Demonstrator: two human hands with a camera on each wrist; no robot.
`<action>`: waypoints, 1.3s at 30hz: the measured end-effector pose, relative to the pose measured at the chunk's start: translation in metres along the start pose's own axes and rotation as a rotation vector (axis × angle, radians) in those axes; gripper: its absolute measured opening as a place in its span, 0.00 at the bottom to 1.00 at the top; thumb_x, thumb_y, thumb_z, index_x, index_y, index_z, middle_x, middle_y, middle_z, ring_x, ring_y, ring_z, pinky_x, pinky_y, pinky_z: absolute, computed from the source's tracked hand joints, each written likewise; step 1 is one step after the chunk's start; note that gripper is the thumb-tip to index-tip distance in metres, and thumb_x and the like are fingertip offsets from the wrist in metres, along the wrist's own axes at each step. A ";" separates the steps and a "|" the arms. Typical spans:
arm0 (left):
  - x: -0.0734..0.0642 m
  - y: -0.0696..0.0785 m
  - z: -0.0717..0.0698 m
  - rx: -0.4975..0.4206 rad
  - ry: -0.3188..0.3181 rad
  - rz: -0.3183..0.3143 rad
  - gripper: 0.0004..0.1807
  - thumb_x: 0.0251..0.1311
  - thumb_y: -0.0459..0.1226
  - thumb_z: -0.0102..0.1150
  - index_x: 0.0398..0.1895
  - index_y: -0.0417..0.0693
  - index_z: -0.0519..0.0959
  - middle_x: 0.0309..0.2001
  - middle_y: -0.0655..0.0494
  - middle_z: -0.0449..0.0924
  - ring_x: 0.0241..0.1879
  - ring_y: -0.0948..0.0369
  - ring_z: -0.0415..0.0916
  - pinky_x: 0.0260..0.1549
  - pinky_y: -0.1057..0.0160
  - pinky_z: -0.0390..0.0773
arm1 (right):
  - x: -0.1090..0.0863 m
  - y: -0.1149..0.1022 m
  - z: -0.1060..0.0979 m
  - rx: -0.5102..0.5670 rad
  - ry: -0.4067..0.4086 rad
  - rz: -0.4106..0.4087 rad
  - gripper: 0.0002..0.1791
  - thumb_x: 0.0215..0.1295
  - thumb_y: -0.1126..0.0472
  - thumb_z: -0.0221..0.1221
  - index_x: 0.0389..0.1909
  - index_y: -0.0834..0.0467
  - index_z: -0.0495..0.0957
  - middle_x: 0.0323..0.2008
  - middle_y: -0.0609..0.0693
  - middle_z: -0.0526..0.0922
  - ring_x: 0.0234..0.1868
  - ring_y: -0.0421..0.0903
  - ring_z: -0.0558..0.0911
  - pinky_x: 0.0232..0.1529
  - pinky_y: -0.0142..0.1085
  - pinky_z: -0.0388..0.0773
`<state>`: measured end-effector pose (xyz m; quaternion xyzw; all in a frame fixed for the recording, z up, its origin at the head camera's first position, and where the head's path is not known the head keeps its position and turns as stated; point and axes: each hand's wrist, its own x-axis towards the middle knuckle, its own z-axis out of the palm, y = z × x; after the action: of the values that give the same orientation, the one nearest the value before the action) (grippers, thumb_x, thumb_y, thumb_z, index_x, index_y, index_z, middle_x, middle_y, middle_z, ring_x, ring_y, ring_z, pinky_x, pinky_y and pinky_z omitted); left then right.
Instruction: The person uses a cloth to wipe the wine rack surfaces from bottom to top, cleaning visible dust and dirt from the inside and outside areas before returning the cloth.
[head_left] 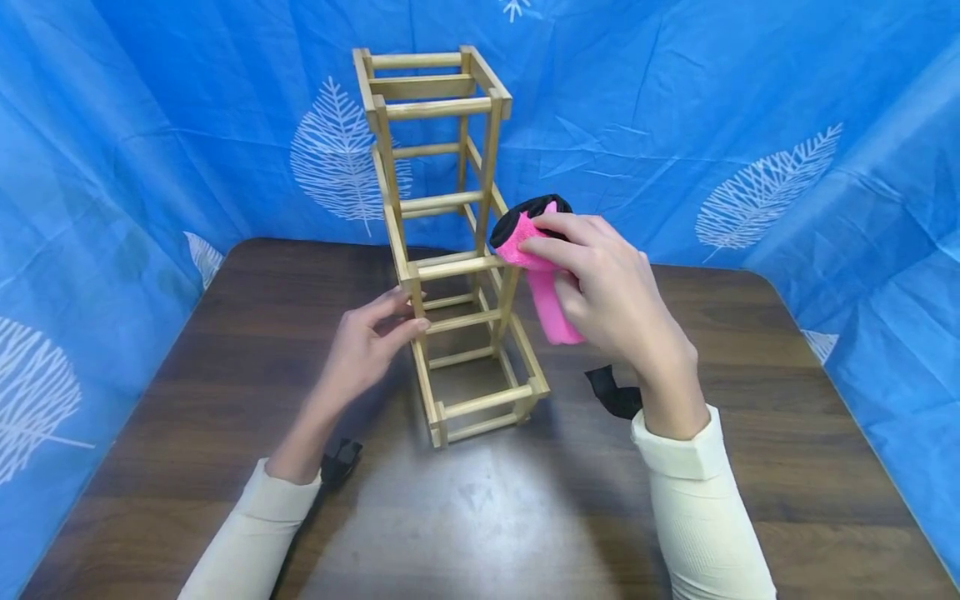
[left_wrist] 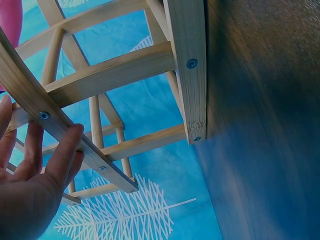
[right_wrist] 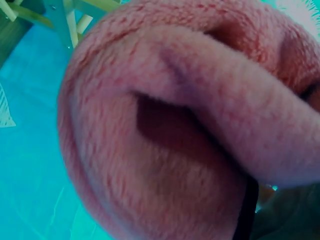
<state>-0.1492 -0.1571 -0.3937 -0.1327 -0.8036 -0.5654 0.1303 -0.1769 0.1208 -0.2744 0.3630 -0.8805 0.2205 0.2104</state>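
Note:
A stepped wooden rack (head_left: 465, 265) of slats and round rungs stands upright on the table, screw heads showing on its slats in the left wrist view. My left hand (head_left: 367, 342) grips its left upright at mid-height, with the thumb in front and fingers around the side. Beside the rack's right side, my right hand (head_left: 611, 279) pinches a pink fleecy cloth (head_left: 553, 308), bunched up with black material (head_left: 528, 215) at its top. One end of the cloth hangs down. In the right wrist view the folded cloth (right_wrist: 150, 165) fills most of the picture and hides the fingers.
The dark wooden table (head_left: 750, 400) bears the rack. Blue fabric (head_left: 615, 108) with white leaf prints hangs behind and at both sides. Black strap-like pieces show near the right wrist (head_left: 613, 393) and the left wrist (head_left: 341, 460).

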 end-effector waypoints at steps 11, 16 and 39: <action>0.004 0.002 -0.002 -0.007 0.004 0.007 0.18 0.60 0.28 0.66 0.54 0.33 0.81 0.57 0.39 0.78 0.59 0.50 0.75 0.48 0.56 0.79 | -0.025 0.011 -0.010 0.141 0.074 -0.014 0.23 0.56 0.79 0.55 0.51 0.63 0.84 0.55 0.56 0.80 0.58 0.53 0.75 0.50 0.46 0.73; 0.004 0.002 -0.002 0.000 0.010 -0.004 0.18 0.59 0.28 0.67 0.54 0.32 0.81 0.57 0.39 0.78 0.61 0.50 0.73 0.48 0.58 0.79 | -0.036 0.025 -0.004 0.202 0.050 0.032 0.22 0.56 0.80 0.56 0.51 0.64 0.83 0.54 0.56 0.80 0.56 0.53 0.76 0.45 0.42 0.73; 0.002 -0.001 0.002 -0.036 0.007 0.003 0.16 0.60 0.27 0.66 0.52 0.33 0.82 0.58 0.41 0.78 0.52 0.51 0.79 0.48 0.58 0.80 | -0.057 0.031 0.044 0.301 -0.237 0.176 0.21 0.60 0.73 0.60 0.54 0.59 0.82 0.57 0.50 0.78 0.54 0.49 0.76 0.51 0.45 0.76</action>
<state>-0.1512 -0.1558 -0.3949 -0.1341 -0.7927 -0.5800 0.1317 -0.1723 0.1484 -0.3474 0.3353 -0.8846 0.3228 0.0288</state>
